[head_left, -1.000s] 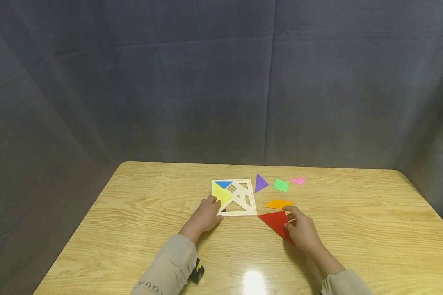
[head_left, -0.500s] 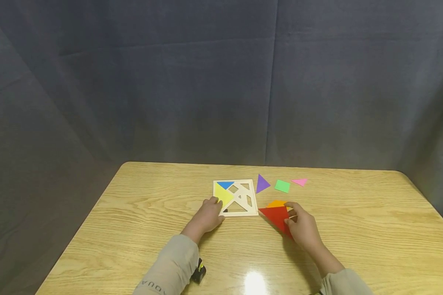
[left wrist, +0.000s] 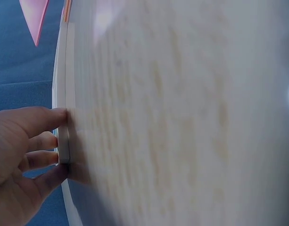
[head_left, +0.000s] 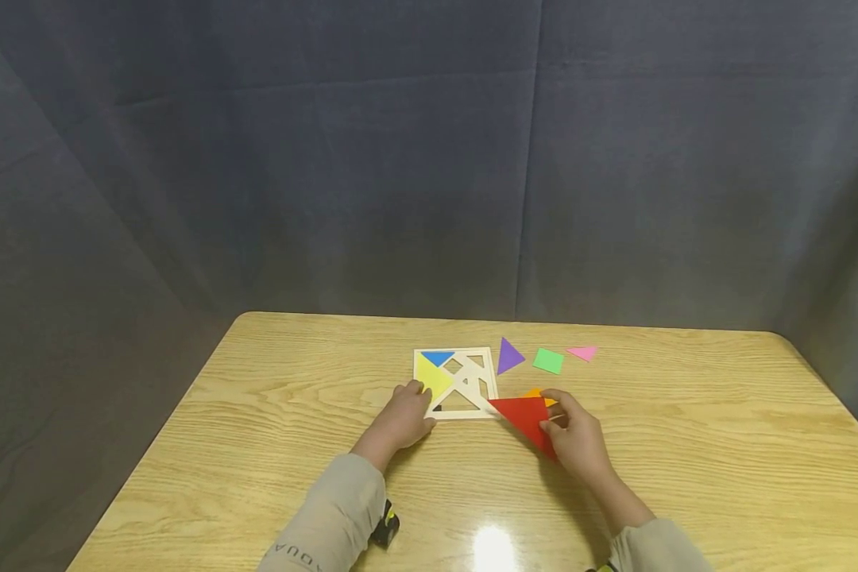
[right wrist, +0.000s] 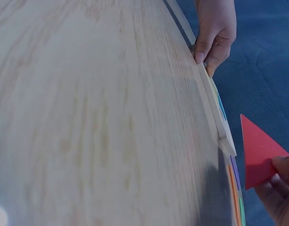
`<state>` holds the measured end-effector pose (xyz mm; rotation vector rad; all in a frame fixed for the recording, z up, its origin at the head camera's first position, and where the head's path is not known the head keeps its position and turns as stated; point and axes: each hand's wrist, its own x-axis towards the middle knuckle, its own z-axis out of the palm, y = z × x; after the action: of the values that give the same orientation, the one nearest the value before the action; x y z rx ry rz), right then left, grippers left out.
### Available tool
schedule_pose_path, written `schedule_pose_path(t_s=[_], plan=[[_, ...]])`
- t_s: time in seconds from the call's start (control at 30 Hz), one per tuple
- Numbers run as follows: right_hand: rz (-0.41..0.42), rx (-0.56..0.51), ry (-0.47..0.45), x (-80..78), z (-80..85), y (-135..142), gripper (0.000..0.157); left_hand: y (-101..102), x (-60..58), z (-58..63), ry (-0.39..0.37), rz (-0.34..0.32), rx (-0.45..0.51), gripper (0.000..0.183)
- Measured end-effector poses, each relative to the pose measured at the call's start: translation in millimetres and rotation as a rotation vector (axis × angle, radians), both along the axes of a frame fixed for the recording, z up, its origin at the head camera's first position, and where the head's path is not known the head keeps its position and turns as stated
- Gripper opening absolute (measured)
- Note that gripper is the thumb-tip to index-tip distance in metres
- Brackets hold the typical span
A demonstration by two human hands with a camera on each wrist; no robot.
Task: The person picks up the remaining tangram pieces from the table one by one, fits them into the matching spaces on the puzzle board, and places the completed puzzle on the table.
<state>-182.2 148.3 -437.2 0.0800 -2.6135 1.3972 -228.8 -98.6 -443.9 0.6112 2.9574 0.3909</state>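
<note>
My left hand (head_left: 402, 417) grips the near-left corner of a pale wooden tangram board (head_left: 465, 415), thumb at the front edge and fingers over the top. In the board lie a yellow triangle (head_left: 432, 376) and a blue triangle (head_left: 438, 357); its other cut-outs are bare. My right hand (head_left: 581, 441) pinches a red triangle (head_left: 522, 417) by its right side, tilted, its left tip overlapping the board's near-right corner in the head view. The right wrist view shows the red triangle (right wrist: 258, 157) raised above the table, between thumb and fingers.
Right of the board lie a purple triangle (head_left: 510, 357), a green square (head_left: 548, 361) and a pink triangle (head_left: 583, 353). An orange parallelogram (head_left: 532, 393) is partly hidden behind the red triangle. A dark curtain (head_left: 400, 199) hangs behind the wooden table (head_left: 257, 413).
My right hand has lifted the red triangle and carried it left, from beside the board to its near-right corner, covering more of the orange piece. My left hand stays at the board.
</note>
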Motion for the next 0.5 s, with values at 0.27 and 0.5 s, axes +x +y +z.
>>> schedule_pose_path(t_s=[0.27,0.5], plan=[[0.003,-0.016,0.000,-2.6,-3.5,-3.1,0.037,0.0,-0.2,0.5,-0.002,-0.005,-0.002,0.049],[0.013,-0.046,-0.014,-5.5,-3.1,-7.7,0.036,-0.4,1.8,2.2,0.015,-0.013,0.006,0.048]])
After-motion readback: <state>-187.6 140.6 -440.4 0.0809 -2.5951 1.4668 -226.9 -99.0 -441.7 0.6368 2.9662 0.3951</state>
